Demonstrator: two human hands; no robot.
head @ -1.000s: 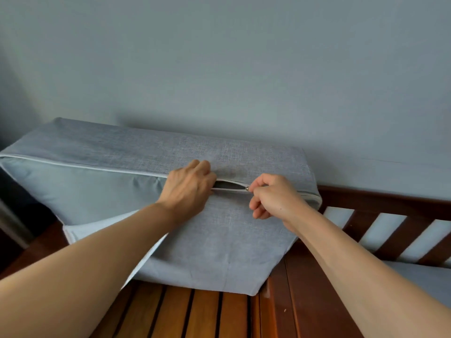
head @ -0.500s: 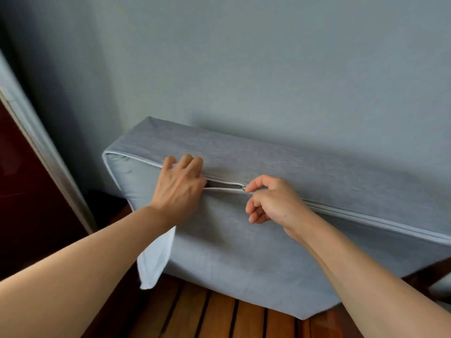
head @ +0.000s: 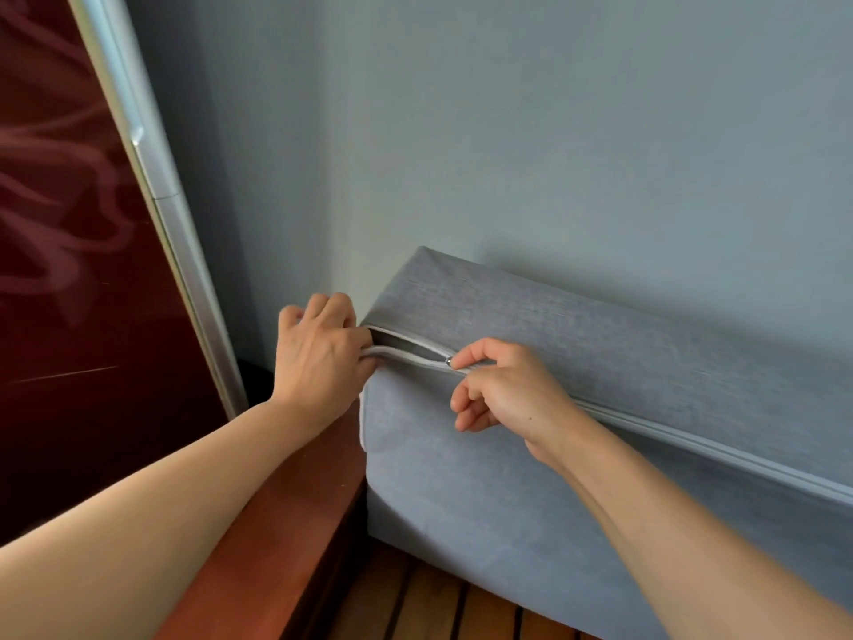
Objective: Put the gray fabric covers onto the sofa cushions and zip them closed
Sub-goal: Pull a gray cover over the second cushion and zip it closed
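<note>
Head view: long gray fabric-covered sofa cushion point(head: 577, 455) stands on edge along the wooden slatted sofa frame point(head: 415, 602), against the wall. Left hand point(head: 318, 362) grips its open end; right hand point(head: 503, 390) pinches the metal zipper pull point(head: 448, 361).

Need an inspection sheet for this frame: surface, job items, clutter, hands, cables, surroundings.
Surface: slatted wooden sofa frame, cushion standing on it.
Job's things: gray cover on the cushion; zipper closed to the right of the slider, short gap open at the left corner.
Clutter: nothing seen.
Grippers: left hand grips the cover's corner at the open end; right hand pinches the slider.
Cables: nothing seen.
Surroundings: gray wall behind; dark red panel with metal frame on the left.
</note>
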